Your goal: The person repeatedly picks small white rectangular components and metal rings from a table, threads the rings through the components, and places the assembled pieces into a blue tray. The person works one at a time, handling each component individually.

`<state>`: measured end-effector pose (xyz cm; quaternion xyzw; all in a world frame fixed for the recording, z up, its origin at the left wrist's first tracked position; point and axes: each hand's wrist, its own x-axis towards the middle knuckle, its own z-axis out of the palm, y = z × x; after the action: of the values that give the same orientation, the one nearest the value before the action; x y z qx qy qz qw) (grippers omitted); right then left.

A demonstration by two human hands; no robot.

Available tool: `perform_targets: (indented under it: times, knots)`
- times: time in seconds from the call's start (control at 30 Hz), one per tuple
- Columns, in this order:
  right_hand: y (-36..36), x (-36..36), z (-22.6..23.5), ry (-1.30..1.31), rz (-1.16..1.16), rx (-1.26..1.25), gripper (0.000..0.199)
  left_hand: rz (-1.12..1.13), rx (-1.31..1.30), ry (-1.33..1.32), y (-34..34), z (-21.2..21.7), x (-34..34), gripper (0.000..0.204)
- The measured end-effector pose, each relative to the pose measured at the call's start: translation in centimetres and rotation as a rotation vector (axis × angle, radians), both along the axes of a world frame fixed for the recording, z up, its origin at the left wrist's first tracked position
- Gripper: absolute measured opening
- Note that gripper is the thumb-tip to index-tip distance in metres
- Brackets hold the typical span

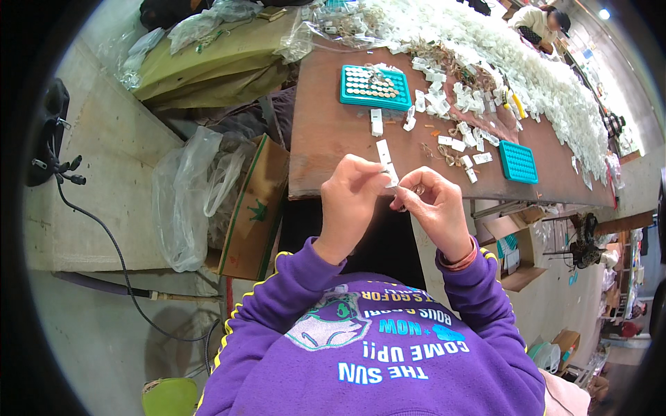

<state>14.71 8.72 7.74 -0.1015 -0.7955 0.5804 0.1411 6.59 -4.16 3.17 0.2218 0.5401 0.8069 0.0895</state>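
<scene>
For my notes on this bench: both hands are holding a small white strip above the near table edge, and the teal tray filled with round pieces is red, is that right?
Not quite. In the head view the tray filled with round pieces is teal, not red. The rest holds: the left hand and right hand hold a small white strip above the near table edge.

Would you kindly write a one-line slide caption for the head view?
Left hand and right hand hold a small white strip above a brown table strewn with white parts.

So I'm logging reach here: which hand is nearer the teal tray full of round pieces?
Left. The left hand is below the teal tray; the right hand sits farther right.
</scene>
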Motion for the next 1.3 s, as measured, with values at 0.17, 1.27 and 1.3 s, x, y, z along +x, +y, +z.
perform_targets:
  times: [0.17, 1.27, 1.3]
  knots:
    - [-1.2, -0.8, -1.7, 0.098, 0.015, -0.234, 0.007, -0.160, 0.304, -0.435, 0.5, -0.1, 0.4, 0.010]
    - [13.4, -18.4, -3.5, 0.054, -0.123, 0.777, 0.014, -0.206, 0.557, -0.670, 4.4, -2.6, -6.4, 0.017]
    - [13.7, -19.0, -3.3, 0.069, -0.113, 0.755, 0.015, -0.209, 0.550, -0.668, 4.4, -2.7, -6.4, 0.017]
